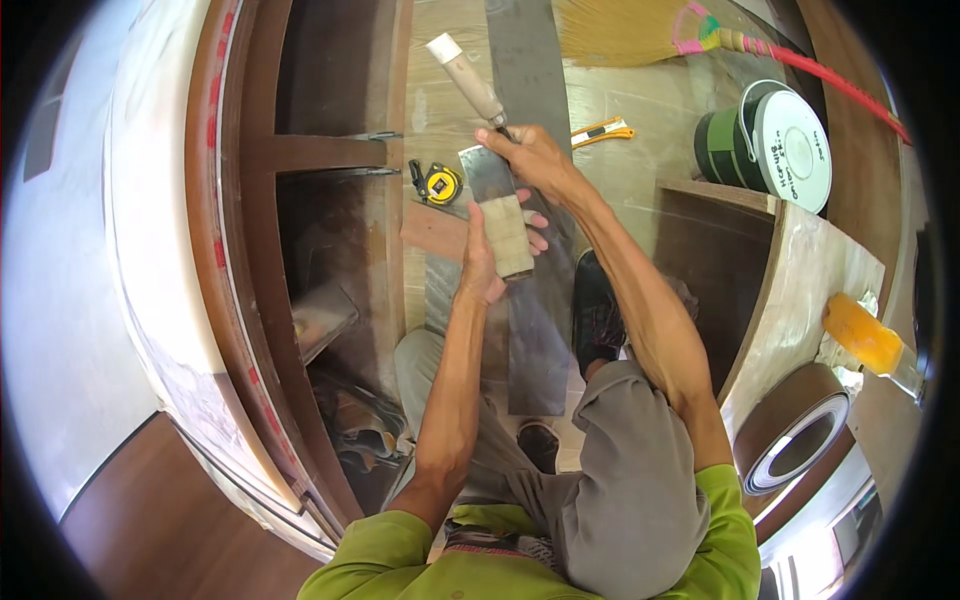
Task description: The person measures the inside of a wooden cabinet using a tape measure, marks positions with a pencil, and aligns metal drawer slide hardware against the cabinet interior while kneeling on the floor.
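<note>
My left hand [481, 260] is closed around a wide scraper [492, 178] with a flat metal blade and a broad pale tan grip [510, 235]. The thumb lies along one side of the grip and the fingertips show at the other. Close above it, my right hand [540, 160] pinches the neck of a tool with a long pale handle [470, 80] and a white end. That handle points up and left. The tool's working end is hidden by the hand and scraper, so its kind cannot be told.
A yellow tape measure [438, 184] lies left of the scraper; a yellow-orange utility knife [602, 132] lies to the right. A lidded bucket [793, 150] and a straw broom [630, 32] are farther right. Brown cabinet frames [330, 153] flank me. An edging roll [797, 440] sits at right.
</note>
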A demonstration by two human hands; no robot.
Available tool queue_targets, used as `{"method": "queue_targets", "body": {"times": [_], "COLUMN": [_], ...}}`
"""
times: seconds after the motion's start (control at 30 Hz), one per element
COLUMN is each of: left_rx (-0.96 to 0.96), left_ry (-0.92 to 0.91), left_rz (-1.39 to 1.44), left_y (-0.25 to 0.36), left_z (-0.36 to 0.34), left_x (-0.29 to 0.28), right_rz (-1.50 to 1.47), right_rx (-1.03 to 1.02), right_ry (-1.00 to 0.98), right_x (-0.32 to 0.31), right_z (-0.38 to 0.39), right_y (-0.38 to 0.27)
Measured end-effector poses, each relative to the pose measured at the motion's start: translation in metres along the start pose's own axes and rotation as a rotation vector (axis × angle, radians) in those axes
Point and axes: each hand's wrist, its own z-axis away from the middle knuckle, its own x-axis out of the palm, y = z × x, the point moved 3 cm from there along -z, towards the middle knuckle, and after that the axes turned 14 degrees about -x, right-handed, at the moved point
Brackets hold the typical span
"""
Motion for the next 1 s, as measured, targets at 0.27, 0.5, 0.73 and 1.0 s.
{"method": "queue_targets", "body": {"times": [0.27,0.5,0.73,1.0], "left_rx": [0.042,0.207,0.275,0.426], "left_ry": [0.059,0.023,0.318,0.540], "left_rz": [-0.013,0.238,0.339,0.312], "left_y": [0.005,-0.014,-0.005,0.032], "left_z": [0.000,-0.016,-0.046,-0.071], "left_x": [0.000,-0.025,-0.055,-0.080], "right_rz": [-0.131,-0.070,0.003,0.062], "right_rx": [-0.018,-0.108,0.077,0.010], "right_ry": [-0.046,0.035,0.122,0.232], "right_x": [-0.005,-0.003,-0.015,-0.018], "right_z": [-0.001,-0.009,-0.005,-0.006], "right_y": [0.006,0.028,0.054,0.063]}}
